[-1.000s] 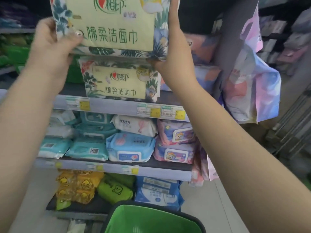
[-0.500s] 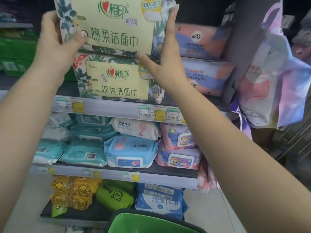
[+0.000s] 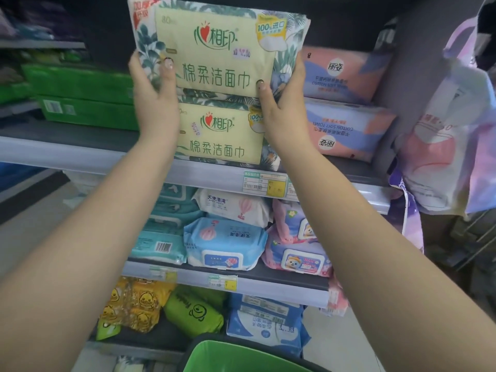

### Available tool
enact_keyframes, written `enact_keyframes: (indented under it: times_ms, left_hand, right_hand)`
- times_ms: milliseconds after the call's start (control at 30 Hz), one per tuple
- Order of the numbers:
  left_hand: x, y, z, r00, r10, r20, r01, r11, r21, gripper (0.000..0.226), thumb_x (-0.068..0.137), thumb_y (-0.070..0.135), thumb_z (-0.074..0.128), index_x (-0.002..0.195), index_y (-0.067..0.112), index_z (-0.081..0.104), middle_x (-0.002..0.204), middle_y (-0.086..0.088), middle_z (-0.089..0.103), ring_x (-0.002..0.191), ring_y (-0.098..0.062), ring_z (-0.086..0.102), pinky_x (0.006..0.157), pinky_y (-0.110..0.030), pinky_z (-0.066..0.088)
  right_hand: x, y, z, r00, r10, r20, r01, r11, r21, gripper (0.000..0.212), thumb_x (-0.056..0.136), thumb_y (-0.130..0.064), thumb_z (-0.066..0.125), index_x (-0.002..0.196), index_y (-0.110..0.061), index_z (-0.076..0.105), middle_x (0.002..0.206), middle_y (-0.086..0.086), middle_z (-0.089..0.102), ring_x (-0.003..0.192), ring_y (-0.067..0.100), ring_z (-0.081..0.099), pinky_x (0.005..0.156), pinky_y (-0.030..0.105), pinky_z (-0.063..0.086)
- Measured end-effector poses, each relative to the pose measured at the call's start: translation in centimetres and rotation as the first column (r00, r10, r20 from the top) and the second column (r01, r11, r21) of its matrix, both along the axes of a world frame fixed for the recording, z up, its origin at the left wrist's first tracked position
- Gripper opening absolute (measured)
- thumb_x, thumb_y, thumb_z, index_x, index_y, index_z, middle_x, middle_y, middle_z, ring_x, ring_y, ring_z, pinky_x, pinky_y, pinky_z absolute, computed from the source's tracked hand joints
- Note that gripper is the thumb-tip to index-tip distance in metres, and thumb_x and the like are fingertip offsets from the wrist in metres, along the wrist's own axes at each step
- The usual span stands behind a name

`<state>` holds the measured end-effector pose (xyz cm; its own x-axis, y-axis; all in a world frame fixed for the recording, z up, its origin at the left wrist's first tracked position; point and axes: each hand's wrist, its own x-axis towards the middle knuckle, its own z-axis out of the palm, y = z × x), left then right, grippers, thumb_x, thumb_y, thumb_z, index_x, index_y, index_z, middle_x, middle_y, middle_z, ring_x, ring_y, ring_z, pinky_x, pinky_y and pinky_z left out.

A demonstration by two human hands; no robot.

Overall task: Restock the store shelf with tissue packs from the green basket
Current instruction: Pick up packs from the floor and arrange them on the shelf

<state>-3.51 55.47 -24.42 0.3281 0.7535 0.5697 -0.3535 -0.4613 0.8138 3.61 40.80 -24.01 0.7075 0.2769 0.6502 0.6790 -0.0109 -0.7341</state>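
Observation:
A pale-green tissue pack with a leaf print sits on top of a matching pack on the upper shelf. My left hand grips the upper pack's left lower edge, thumb on its front. My right hand grips its right lower edge, thumb on the front. The green basket shows at the bottom edge, below my arms; its inside is hidden.
Pink and blue soft-towel packs lie stacked right of the held pack. Green boxes stand to its left. Wet-wipe packs fill the shelf below. Bagged goods hang at the right end.
The held pack has come down onto the lower pack and sits squarer on it. Both hands have slid lower on its sides. The view has shifted closer.

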Motion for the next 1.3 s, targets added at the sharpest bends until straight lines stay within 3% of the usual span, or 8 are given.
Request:
enact_keyframes:
  times_ms: [200,333,433,567,767,933,1133,1300]
  left_hand:
    - [0.1,-0.5,-0.3,0.998,0.056,-0.035,-0.056,0.998,0.003,0.061,0.098,0.035,0.041,0.150,0.022,0.013,0.149,-0.003,0.030,0.128,-0.015,0.042,0.099,-0.027,0.040]
    - [-1.5,-1.3,-0.6,0.976,0.101,-0.193,-0.090,0.994,0.062,0.072,0.096,0.037,0.045,0.151,0.024,0.000,0.157,-0.009,0.008,0.142,-0.029,0.020,0.114,-0.049,0.024]
    - [-4.0,-2.5,-2.5,0.934,0.185,-0.306,-0.115,0.966,0.233,0.077,0.095,0.039,0.046,0.150,0.022,-0.005,0.158,-0.012,-0.008,0.145,-0.030,-0.002,0.117,-0.048,0.003]
    - [-8.4,-2.1,-7.7,0.888,0.208,-0.409,-0.063,0.938,0.342,0.078,0.095,0.042,0.042,0.149,0.020,-0.009,0.157,-0.011,-0.014,0.145,-0.026,-0.011,0.115,-0.041,-0.006]
    - [-17.4,1.6,-20.3,0.675,0.301,-0.673,-0.082,0.938,0.337,0.070,0.096,0.045,0.034,0.145,0.025,-0.012,0.157,-0.007,-0.011,0.145,-0.025,-0.010,0.116,-0.045,-0.004]
    - [-24.2,3.7,-30.6,0.467,0.252,-0.848,-0.139,0.968,0.211,0.082,0.081,0.061,0.012,0.150,0.018,0.003,0.158,-0.009,-0.004,0.146,-0.028,-0.001,0.115,-0.043,-0.002]
    - [-29.3,4.1,-41.7,0.234,0.102,-0.967,-0.225,0.973,0.048,0.090,0.076,0.065,0.006,0.151,0.015,0.008,0.158,-0.011,0.002,0.145,-0.032,0.006,0.115,-0.049,0.008]
    - [-30.8,3.2,-49.9,0.051,-0.064,-0.997,-0.243,0.967,-0.074,0.067,0.097,0.047,0.026,0.151,0.016,0.002,0.158,-0.011,-0.001,0.145,-0.031,0.005,0.116,-0.050,0.011]
  right_hand:
    - [-0.8,-0.4,0.8,0.996,-0.005,-0.093,0.004,1.000,-0.018,0.074,0.096,-0.019,0.048,0.151,-0.018,-0.001,0.142,0.000,0.039,0.120,0.018,0.048,0.101,0.033,0.042]
    - [-2.3,-0.2,0.7,0.984,-0.162,-0.076,0.154,0.983,-0.097,0.089,0.090,-0.032,0.054,0.149,-0.015,-0.010,0.143,0.009,0.031,0.134,0.024,0.029,0.114,0.045,0.024]
    - [-5.2,-0.2,-0.3,0.924,-0.375,0.078,0.383,0.902,-0.202,0.087,0.092,-0.031,0.054,0.149,-0.009,-0.008,0.158,0.012,0.001,0.145,0.027,0.001,0.116,0.040,0.004]
    - [-9.5,0.6,-3.3,0.859,-0.434,0.273,0.497,0.836,-0.232,0.083,0.091,-0.033,0.053,0.150,-0.010,0.000,0.158,0.012,-0.002,0.145,0.030,0.000,0.116,0.047,0.004]
    - [-15.0,4.8,-14.1,0.903,-0.239,0.356,0.379,0.834,-0.401,0.076,0.089,-0.032,0.050,0.150,-0.012,0.010,0.156,0.019,0.012,0.143,0.037,0.010,0.111,0.059,0.013]
    - [-19.8,8.8,-24.8,0.932,0.001,0.364,0.263,0.689,-0.675,0.070,0.084,-0.042,0.039,0.144,-0.011,0.019,0.148,0.019,0.035,0.136,0.038,0.031,0.103,0.060,0.030]
    - [-22.0,9.7,-35.2,0.945,0.162,0.283,0.173,0.486,-0.857,0.092,0.070,-0.037,0.077,0.143,-0.012,0.027,0.143,0.014,0.044,0.129,0.036,0.045,0.100,0.056,0.031]
    - [-22.3,9.0,-40.2,0.956,0.195,0.219,0.120,0.419,-0.900,0.064,0.085,-0.042,0.034,0.143,-0.013,0.029,0.143,0.013,0.044,0.130,0.036,0.044,0.102,0.055,0.027]
